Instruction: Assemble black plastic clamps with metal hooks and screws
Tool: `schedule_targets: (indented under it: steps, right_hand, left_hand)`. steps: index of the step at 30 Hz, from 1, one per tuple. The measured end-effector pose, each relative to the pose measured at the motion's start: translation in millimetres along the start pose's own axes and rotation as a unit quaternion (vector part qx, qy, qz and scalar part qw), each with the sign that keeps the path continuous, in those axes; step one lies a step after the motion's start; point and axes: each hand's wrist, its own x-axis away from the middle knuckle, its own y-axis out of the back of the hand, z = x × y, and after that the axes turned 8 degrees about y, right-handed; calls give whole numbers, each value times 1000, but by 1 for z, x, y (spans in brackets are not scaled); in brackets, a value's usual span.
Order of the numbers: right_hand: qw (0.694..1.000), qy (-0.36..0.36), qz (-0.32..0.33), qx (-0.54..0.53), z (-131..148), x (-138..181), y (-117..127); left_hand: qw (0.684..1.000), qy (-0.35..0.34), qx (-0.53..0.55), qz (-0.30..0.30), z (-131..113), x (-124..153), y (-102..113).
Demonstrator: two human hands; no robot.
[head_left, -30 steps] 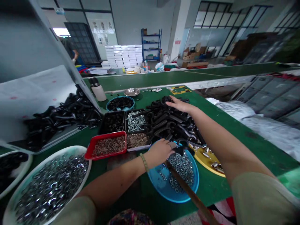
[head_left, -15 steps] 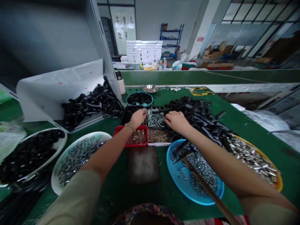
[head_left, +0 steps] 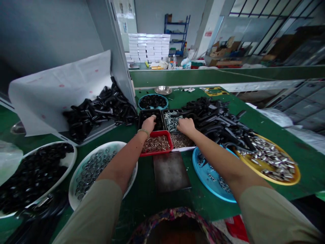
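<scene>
My left hand (head_left: 149, 124) reaches into a black tray of small black parts (head_left: 147, 117), its fingers curled down among them. My right hand (head_left: 185, 125) lies over a black tray of silver screws (head_left: 171, 120), fingers bent and pinched at the screws. What either hand holds is hidden. Just in front of the hands sit a red tray of brass-coloured hooks (head_left: 156, 144) and a white tray of small brown parts (head_left: 180, 141). A dark metal plate (head_left: 170, 171) lies on the green table (head_left: 162, 200) between my forearms.
A heap of black plastic handles (head_left: 215, 118) lies right of the trays. A blue basin of nuts (head_left: 210, 176) and a yellow dish of silver parts (head_left: 271, 161) sit on the right. White bowls of washers (head_left: 88, 171) and black parts (head_left: 30, 174) sit on the left, with an open box of black handles (head_left: 96, 112) behind.
My left hand left the blue basin and went forward to the black tray. My right hand came back from the handle heap to the screw tray. The view swung left and down.
</scene>
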Motion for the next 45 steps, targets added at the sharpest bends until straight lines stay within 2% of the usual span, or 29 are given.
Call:
schedule_targets:
  steps: [3,5,7,8,9,11,13,14,16,20,24,26,27,28,30,33,35,37,39,41,43,45]
  right_hand:
    - [996,3,-62,-57,0,9,12]
    - [991,29,-80,-104,6,21,18]
    - [966,71,-102,-226,17,41,21]
    - [940,94,-118,-307,24,53,22]
    - [906,114,-140,-384,32,68,22]
    - [840,136,-191,-489,50,100,23]
    - [810,130,-224,-526,66,134,24]
    - [800,122,-230,-540,73,150,24]
    - [796,109,-226,-550,84,178,22]
    - [859,115,-249,-433,93,215,13]
    - [905,130,-271,-300,92,237,2]
    - [907,146,-255,-302,91,245,-3]
    - [897,152,-247,-334,90,249,-7]
    - [878,152,-242,-385,89,252,-11]
    - [819,131,-213,-516,88,256,-20]
    - [729,89,-100,-671,90,261,-35]
    - [702,65,-51,-707,96,264,-41]
    - [713,31,-75,-697,106,268,-42]
    - [754,27,-103,-648,117,271,-40]
    - [788,65,-89,-606,125,273,-39]
    - [787,88,-63,-607,129,274,-40]
    - [759,64,-61,-645,127,273,-44]
  left_hand:
    - [995,14,97,-15,-8,14,13]
    - [986,25,165,-16,-16,31,20]
    - [975,29,222,-11,-24,58,24]
    - [963,34,266,5,-27,75,26]
    - [944,43,326,32,-30,94,26]
    - [876,70,467,100,-32,134,24]
    - [796,94,579,149,-33,175,17]
    - [772,100,608,160,-34,193,12]
    - [740,103,642,171,-35,225,1]
    - [714,93,671,178,-43,265,-18]
    - [736,44,654,169,-50,287,-29]
    - [755,19,636,160,-49,296,-32]
    - [760,19,631,155,-47,300,-32]
    - [761,30,630,151,-44,305,-31]
    - [755,70,631,164,-37,314,-28]
    - [747,126,621,201,-27,326,-23]
    - [756,145,607,199,-20,330,-24]
    - [801,136,562,157,-14,332,-26]
    - [881,79,456,95,-7,333,-27]
    - [948,7,314,59,3,332,-20]
    - [979,-40,194,55,17,328,-3]
    - [995,-51,80,17,38,319,23]
